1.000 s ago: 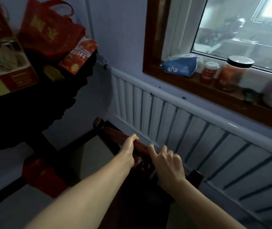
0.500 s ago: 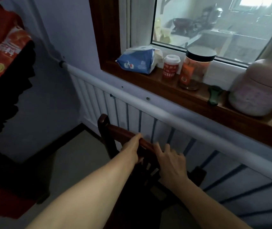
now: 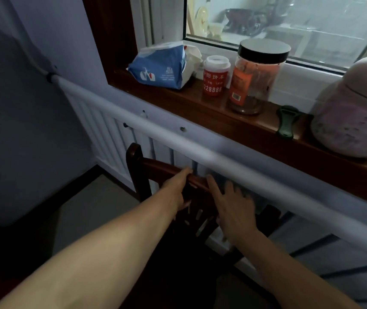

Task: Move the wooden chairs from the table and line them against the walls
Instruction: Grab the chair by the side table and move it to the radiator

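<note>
A dark wooden chair [image 3: 153,166] stands with its back close to the white radiator [image 3: 109,137] under the window. Only its top rail, left post and carved back show; the seat is lost in shadow beneath my arms. My left hand [image 3: 175,190] is wrapped around the top rail near its middle. Just to the right, my right hand [image 3: 231,206] lies over the rail with its fingers stretched out and spread, not gripping.
A white pipe [image 3: 178,139] runs along the wall above the radiator. The wooden windowsill [image 3: 202,109] carries a blue tissue pack [image 3: 162,65], a red bottle [image 3: 214,79], a black-lidded jar [image 3: 256,76], a green tool [image 3: 286,121] and a pink pot [image 3: 354,108]. Grey floor [image 3: 89,208] lies to the left.
My view has swung right and closer to the window wall. The chair back now sits nearer the radiator. My right hand has loosened from a grip to flat, spread fingers.
</note>
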### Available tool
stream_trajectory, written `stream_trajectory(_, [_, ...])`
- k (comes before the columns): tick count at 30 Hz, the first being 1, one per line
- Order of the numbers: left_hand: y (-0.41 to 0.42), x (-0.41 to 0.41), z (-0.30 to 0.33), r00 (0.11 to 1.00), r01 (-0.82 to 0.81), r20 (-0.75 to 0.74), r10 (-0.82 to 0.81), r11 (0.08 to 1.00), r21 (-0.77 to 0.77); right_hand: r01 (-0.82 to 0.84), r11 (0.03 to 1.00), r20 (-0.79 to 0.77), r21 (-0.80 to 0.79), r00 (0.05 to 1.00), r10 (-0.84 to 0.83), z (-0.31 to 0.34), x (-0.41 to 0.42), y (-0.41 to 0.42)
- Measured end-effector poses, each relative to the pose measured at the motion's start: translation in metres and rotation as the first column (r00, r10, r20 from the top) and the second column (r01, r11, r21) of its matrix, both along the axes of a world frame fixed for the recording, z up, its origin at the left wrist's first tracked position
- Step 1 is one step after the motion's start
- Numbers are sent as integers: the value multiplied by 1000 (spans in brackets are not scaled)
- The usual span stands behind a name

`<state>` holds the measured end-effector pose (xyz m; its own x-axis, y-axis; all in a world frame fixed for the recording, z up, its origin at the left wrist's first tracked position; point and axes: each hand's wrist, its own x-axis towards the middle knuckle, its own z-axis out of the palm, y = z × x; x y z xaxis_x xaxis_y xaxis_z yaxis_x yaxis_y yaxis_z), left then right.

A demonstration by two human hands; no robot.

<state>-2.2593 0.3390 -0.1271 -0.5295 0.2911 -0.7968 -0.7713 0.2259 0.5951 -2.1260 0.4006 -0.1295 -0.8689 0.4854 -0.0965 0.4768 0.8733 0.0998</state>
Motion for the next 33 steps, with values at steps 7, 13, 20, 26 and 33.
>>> stream_trajectory(7, [4, 13, 6, 991, 115, -64, -113, 993, 21, 139, 977, -34, 160, 990, -135, -10, 2, 11])
stream_trajectory(13, [-17, 15, 14, 965, 260, -54, -258, 965, 44, 186, 966, 43, 178, 980, -196, 0, -3, -13])
stream_trajectory(20, [-91, 9, 28, 778, 467, -354, -519, 855, -225, -46, 998, 124, 46, 991, 40, 20, -18, -57])
stream_trajectory(26, [-199, 0, 37, 644, 512, -370, -669, 737, -441, -197, 980, 125, -26, 972, 199, 27, -32, -136])
stream_trajectory(33, [-365, 0, 44, 627, 430, -338, -702, 673, -602, -462, 882, 93, -92, 878, 469, 36, -65, -272])
